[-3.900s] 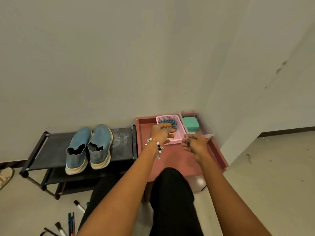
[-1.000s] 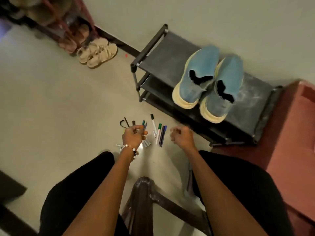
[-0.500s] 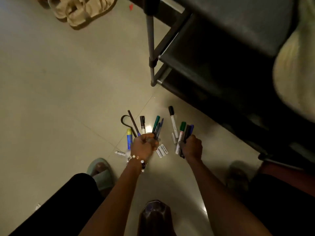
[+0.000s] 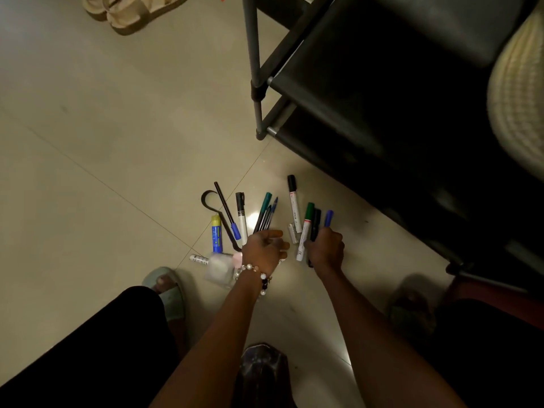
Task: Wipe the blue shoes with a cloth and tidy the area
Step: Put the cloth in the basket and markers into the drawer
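Note:
Pens and markers lie scattered on the tiled floor below me. My left hand, with a bead bracelet at the wrist, grips a bundle of thin pens that fan upward from its fingers. My right hand grips a dark marker and a blue-capped pen. A green-capped marker lies against that hand. A black-capped white marker, a blue glue stick and a small clear container lie nearby. Only a pale sole of a shoe shows at the right edge.
The black shoe rack fills the upper right, its grey post standing close to the pens. Beige sandals sit at the top. My feet in slippers flank the spot. A dark chair back is at the bottom.
Since four seconds ago I turned from the pink tray down to the floor. In the last second both hands reached the scattered pens and closed on them.

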{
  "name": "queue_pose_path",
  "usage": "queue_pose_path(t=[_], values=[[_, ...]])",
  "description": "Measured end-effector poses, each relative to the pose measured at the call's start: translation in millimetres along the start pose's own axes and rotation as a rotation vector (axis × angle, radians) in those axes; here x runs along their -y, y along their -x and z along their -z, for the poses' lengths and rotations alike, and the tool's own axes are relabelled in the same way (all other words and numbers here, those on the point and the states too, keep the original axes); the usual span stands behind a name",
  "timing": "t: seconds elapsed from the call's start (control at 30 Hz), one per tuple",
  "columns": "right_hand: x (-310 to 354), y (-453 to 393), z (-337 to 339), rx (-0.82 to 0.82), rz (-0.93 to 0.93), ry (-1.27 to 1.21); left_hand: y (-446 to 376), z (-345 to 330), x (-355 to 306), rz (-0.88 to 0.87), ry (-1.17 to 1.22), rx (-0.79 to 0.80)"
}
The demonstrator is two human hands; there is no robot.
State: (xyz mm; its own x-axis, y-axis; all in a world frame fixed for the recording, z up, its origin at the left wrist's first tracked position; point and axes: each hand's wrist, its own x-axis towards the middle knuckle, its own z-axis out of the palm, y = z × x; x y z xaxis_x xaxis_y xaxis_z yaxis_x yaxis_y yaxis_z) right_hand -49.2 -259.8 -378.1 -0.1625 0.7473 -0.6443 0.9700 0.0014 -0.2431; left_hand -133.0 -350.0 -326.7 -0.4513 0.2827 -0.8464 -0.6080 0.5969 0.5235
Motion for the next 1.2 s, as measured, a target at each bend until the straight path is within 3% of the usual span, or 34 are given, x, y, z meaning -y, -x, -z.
queue_pose_path(t=[0.13,0.23,0.3,0.4,0.47,0.57,0.63,0.73,0.8,0.87,0.93,0.97,1.03,1.1,1.2], values=[[1,4,13,-0.034,-0.127,-0.267,-7,-6,7,-0.045,-0.095,-0.014],[0,29,28,0.245,0.049,-0.373,-4,-10,6,0.078,-0.007,0.131],[-6,42,33,0.366,0.097,-0.421,-2,-11,6,0.111,0.048,0.133],[-13,29,22,0.160,0.050,-0.378,-1,-6,9,0.100,0.194,0.009],[-9,17,7,0.078,0.089,-0.109,-4,0,12,0.096,0.270,-0.040],[2,8,-11,0.055,0.168,0.166,-8,10,18,0.040,0.178,-0.062],[6,6,-11,0.018,0.112,0.193,-10,15,19,0.022,0.152,-0.066],[12,13,-3,-0.010,0.013,0.006,-13,18,14,-0.005,0.092,-0.074],[16,28,6,0.087,0.111,-0.195,-14,15,10,-0.024,0.108,-0.044],[18,44,16,0.326,0.233,-0.343,-14,13,6,-0.027,0.136,-0.016],[19,44,21,0.508,0.206,-0.456,-19,15,8,-0.031,0.099,-0.056],[23,39,21,0.496,0.146,-0.498,-21,18,9,-0.027,0.099,-0.094],[34,21,12,0.305,0.052,-0.466,-23,29,11,0.003,0.185,-0.140],[46,1,2,0.108,0.101,-0.203,-23,41,10,0.035,0.280,-0.124],[56,-15,-8,-0.009,0.171,0.114,-23,56,8,0.070,0.331,-0.078]])
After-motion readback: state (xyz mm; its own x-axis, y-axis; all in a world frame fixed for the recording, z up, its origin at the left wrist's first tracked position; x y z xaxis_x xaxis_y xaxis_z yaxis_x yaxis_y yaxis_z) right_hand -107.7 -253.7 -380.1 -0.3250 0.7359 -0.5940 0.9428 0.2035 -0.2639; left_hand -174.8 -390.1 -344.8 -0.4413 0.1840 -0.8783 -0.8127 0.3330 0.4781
